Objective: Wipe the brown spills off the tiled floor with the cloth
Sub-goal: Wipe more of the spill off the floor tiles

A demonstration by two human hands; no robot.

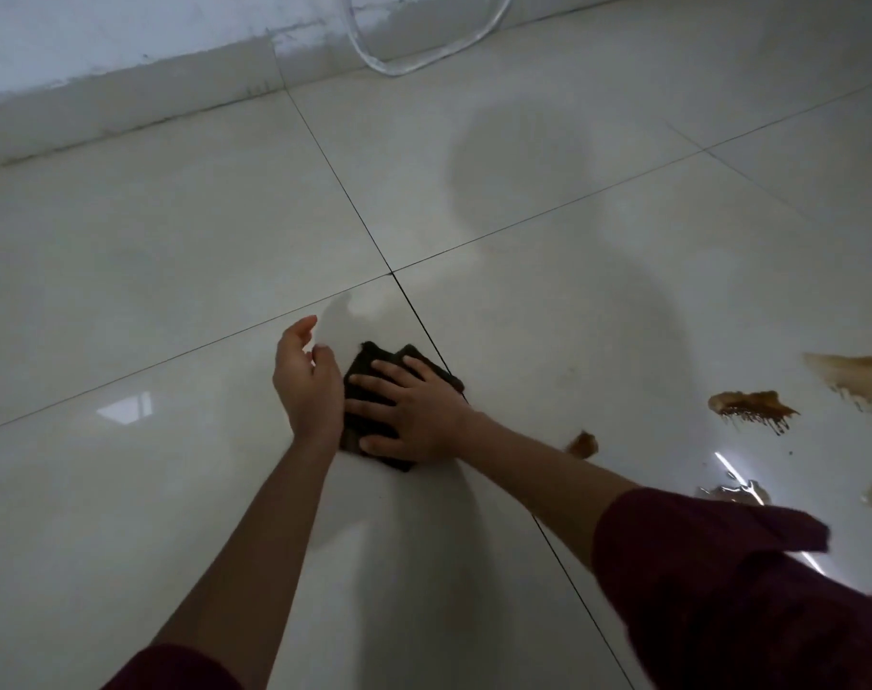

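Right hand [414, 415] fingers [374, 365] flat atop cloth [361, 420]

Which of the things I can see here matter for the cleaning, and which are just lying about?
For the job:
dark cloth, pressed flat by the right hand
left hand, beside the cloth
brown spills
tiled floor

Lying about:
clear hose by the wall

This looks like a room in a home. The floor [523, 141] has big, shiny, pale tiles with thin dark lines between them, and brown spills [750, 408] sit on it. A painted wall [125, 47] with rough, scuffed paint meets the floor, and a clear hose [399, 67] loops down beside it.
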